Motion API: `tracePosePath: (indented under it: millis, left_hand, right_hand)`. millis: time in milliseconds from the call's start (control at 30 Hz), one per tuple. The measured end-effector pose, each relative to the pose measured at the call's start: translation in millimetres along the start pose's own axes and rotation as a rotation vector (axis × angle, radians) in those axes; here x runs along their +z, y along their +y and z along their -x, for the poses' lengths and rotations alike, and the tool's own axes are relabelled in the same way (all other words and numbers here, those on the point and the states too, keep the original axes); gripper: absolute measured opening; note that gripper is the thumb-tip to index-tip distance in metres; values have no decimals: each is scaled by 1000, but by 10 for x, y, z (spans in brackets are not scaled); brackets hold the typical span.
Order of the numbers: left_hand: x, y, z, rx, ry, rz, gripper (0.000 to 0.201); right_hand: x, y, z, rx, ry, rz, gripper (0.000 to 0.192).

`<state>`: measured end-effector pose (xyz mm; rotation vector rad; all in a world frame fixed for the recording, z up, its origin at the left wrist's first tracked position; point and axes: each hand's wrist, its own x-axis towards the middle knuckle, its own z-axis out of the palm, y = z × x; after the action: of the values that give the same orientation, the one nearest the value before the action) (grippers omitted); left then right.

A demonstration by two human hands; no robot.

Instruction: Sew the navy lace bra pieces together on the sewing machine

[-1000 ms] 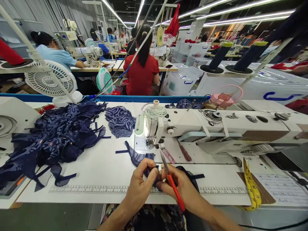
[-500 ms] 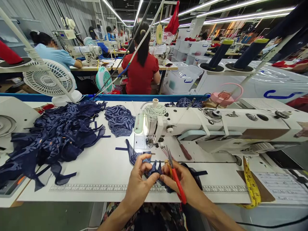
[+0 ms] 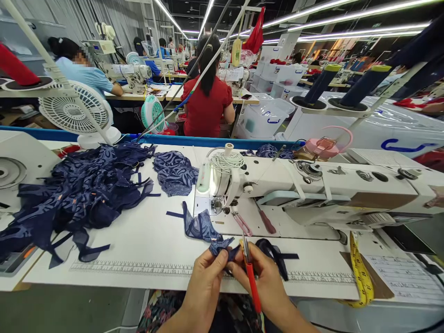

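Lower centre: left hand (image 3: 204, 282) pinching navy lace piece (image 3: 203, 227) — right hand (image 3: 265, 280) gripping red snips (image 3: 252, 284), blades pointing up-frame, touching fabric between both thumbs.

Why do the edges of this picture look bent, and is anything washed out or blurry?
Head view: the wide lens bows the table edge and stretches the corners; the ceiling strip lights and the sewing machine's lamp blow out to white; lighting is even, with soft shadows only; the left hand, right hand and red-handled scissors look sharp; one distant face is blurred.
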<state>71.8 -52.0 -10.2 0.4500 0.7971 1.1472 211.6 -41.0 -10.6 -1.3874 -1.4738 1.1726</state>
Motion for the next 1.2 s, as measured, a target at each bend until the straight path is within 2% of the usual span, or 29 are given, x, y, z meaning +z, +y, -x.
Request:
tracePosePath:
  millis: [67, 233, 400, 533, 600, 700, 800, 900, 1033, 1200]
  left_hand:
    - [3, 12, -21, -14, 27, 18, 30]
    - [-75, -39, 9, -23, 53, -156, 33]
    - [-100, -82, 13, -41, 13, -169, 35]
    - [-107, -68, -1, -67, 53, -181, 32]
    - [-124, -47, -4, -62, 83, -213, 30]
    - [-147, 11, -1, -76, 86, -245, 28]
    - [-144, 85, 8, -77, 77, -263, 27]
    - [-121, 138, 11, -68, 85, -321, 24]
    - [-105, 147, 1, -58, 58, -369, 26]
    - [-124, 128, -11, -86, 1, -345, 28]
  right_hand:
    - [-46, 3, 11, -16, 2, -10, 28]
    - [-159, -28, -20, -15, 25, -129, 27]
    - [-121, -11, -30, -8, 44, -152, 28]
    - [-129, -5, -6, -34, 13, -88, 27]
    - [-210, -35, 6, -59, -58, 37, 24]
    - [-444, -134, 6, -156, -186, 372, 22]
    - [-733, -268, -29, -357, -276, 735, 19]
    - [-950, -365, -72, -549, -287, 1010, 17]
    - [-1046, -398, -104, -650, -283, 1206, 13]
    - [-1045, -409, -141, -660, -318, 1266, 13]
